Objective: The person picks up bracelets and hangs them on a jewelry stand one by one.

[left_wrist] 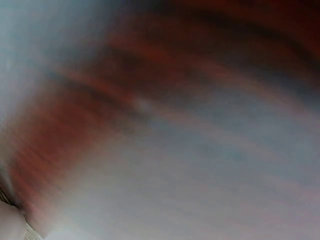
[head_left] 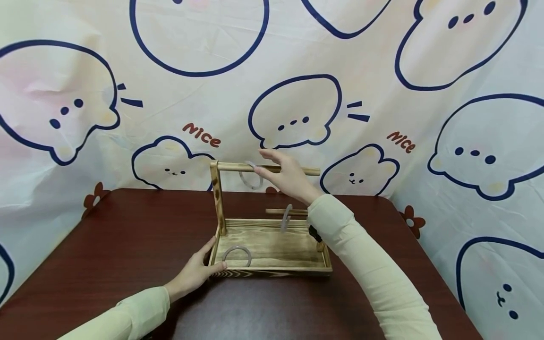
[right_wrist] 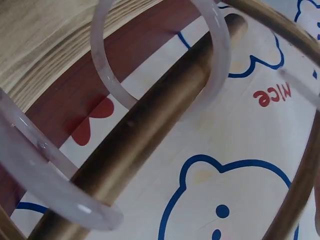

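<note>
Head view: right hand [head_left: 285, 175] was raised at the top rod [head_left: 272, 168] of the wooden rack [head_left: 272, 245], fingers mostly straight, fingertips touching a pale bangle [head_left: 250, 177] that hung on the rod just left of that hand. It looked like the step of sliding the bangle along the rod; whether thumb and finger actually pinched it, I could not tell. A second bangle [head_left: 286, 217] hung on the lower rod [head_left: 285, 212] below the right wrist. A third bangle [head_left: 236, 257] lay flat in the rack's tray, just beside the left hand [head_left: 195, 274]. Left hand lay flat on the dark red bench [head_left: 106, 255], fingers straight, tips pressed on the tray's near left corner, probably steadying it. Both forearms in cream sleeves, right one angled up.

Left wrist view: all motion blur, red and grey, nothing usable.

Right wrist view: close up, two bangles around the rods; the upper bangle [right_wrist: 165, 60] ringed the rod [right_wrist: 150, 130]; no fingers visible. Next move likely calls for a firm pinch and keeping the rack still.
</note>
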Demonstrator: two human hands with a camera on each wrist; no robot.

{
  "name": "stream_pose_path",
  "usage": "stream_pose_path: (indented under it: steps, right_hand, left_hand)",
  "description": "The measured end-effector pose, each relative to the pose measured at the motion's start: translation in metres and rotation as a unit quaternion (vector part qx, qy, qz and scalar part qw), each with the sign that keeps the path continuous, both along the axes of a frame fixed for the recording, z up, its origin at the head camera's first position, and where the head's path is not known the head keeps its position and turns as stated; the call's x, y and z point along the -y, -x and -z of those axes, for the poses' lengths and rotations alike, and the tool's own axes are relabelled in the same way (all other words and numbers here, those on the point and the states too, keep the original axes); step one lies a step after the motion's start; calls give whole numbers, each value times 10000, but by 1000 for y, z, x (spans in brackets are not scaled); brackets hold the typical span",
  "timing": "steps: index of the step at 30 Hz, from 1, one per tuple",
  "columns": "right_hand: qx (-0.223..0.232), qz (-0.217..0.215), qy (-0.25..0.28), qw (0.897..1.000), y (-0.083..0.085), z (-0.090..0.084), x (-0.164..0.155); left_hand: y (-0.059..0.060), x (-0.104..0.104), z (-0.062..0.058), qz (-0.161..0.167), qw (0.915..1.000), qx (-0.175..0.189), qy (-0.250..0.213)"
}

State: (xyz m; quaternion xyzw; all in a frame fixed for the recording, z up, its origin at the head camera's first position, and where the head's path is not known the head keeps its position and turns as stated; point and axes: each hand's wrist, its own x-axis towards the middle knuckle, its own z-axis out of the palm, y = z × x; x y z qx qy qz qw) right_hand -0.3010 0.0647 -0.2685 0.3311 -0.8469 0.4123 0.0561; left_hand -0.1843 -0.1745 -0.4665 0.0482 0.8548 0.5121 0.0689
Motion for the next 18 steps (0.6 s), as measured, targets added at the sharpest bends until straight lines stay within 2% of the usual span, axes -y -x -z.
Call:
stream_pose_path:
  steps: [5, 9, 12, 18]
  right_hand:
    - [-177, 114, 519, 9984, -12, -4, -8]
    - [-186, 45, 697, 9974, -21, -7, -12]
    - [-180, -57, 694, 9974, -29, -6, -15]
    - [-29, -142, 343, 9993, -45, 7, -24]
  left_hand:
    - [0, 0, 0, -17, 10000, -11, 18]
    - [0, 0, -1, -34, 10000, 69, -24]
    - [1, 0, -2, -80, 9999, 68, 46]
    - [1, 0, -1, -34, 10000, 39, 75]
